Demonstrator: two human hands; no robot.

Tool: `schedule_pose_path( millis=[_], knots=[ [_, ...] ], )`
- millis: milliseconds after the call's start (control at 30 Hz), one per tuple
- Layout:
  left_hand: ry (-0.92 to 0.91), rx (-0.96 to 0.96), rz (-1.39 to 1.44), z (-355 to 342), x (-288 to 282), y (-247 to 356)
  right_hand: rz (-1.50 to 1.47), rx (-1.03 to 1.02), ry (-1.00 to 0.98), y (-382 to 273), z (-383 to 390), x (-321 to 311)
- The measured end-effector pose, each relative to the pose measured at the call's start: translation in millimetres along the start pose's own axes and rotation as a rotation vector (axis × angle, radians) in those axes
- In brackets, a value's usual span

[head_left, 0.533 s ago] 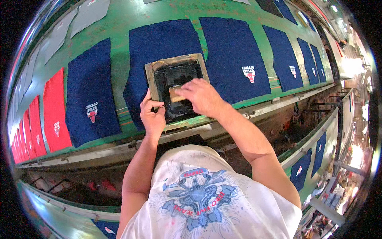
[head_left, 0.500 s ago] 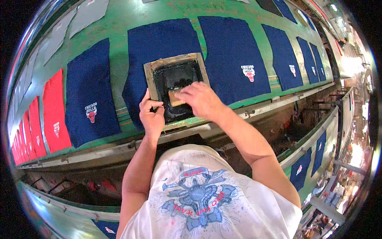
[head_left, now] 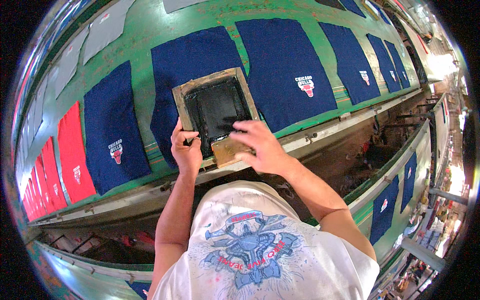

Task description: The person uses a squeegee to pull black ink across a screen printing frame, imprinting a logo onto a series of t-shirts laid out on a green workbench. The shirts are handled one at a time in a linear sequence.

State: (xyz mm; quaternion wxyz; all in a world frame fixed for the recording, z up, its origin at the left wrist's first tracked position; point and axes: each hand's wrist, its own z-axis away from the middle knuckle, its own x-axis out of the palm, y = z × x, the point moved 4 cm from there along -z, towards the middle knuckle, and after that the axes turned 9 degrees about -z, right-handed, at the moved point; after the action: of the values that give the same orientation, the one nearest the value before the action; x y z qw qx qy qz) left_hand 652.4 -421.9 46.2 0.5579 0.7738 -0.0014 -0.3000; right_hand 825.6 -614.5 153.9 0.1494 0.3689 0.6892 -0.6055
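A wooden-framed printing screen (head_left: 179,107), its inside coated with black ink, lies tilted over a navy fabric panel (head_left: 192,50). My left hand (head_left: 187,152) is closed around the frame's near left side, thumb bent over it. At the screen's near end rests a wooden squeegee (head_left: 228,152). Over the squeegee's right end, my right hand (head_left: 263,149) has its fingers spread and somewhat blurred, with the thumb close to the wood. Whether the thumb touches it is hard to see. The frame hides the part of the panel beneath.
Navy panels with small white-and-red prints lie on both sides, one at the left (head_left: 112,115) and one at the right (head_left: 285,60). Red panels (head_left: 75,155) and grey panels (head_left: 107,30) continue along the green table (head_left: 145,30). A metal rail (head_left: 330,131) edges it; another table (head_left: 367,200) stands behind.
The squeegee has come toward me to the screen's near end. My right hand has moved nearer too, and its fingers have spread. My left hand still grips the frame, which is turned slightly.
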Motion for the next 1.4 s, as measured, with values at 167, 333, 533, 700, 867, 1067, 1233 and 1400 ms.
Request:
schedule_pose_path(
  millis=[167, 333, 533, 700, 867, 1067, 1233, 1400],
  knots=[
    [0.021, -0.037, 0.05, 0.8, -2.7, 6.6, -0.219, 0.45, 0.341, 54.7, 23.7, -9.0],
    [0.088, 0.166, -0.011, 8.2, -19.4, 43.4, -0.688, 0.489, 0.324, 62.5, 46.7, -0.4],
    [0.111, 0.058, 0.118, 5.6, -69.1, 51.7, -0.726, 0.2, 0.266, 32.0, 35.5, -2.6],
    [0.182, 0.031, 0.135, 20.7, -157.6, 44.3, -1.198, 0.154, 0.157, -4.3, 7.7, 32.9],
    [0.259, -0.018, 0.151, 47.1, -218.9, 38.4, -1.501, 0.202, -0.011, -34.5, -10.1, 68.1],
    [0.342, -0.2, 0.264, 70.3, -242.3, 13.8, -1.417, 0.184, -0.066, -63.7, -16.3, 82.3],
    [0.351, -0.192, 0.335, 79.8, -247.0, -14.1, -1.297, 0.187, -0.128, -81.4, -17.7, 87.1],
    [0.292, -0.17, 0.345, 78.5, -239.9, -26.0, -1.1, 0.153, -0.119, -88.1, -0.2, 86.8]
  ],
)
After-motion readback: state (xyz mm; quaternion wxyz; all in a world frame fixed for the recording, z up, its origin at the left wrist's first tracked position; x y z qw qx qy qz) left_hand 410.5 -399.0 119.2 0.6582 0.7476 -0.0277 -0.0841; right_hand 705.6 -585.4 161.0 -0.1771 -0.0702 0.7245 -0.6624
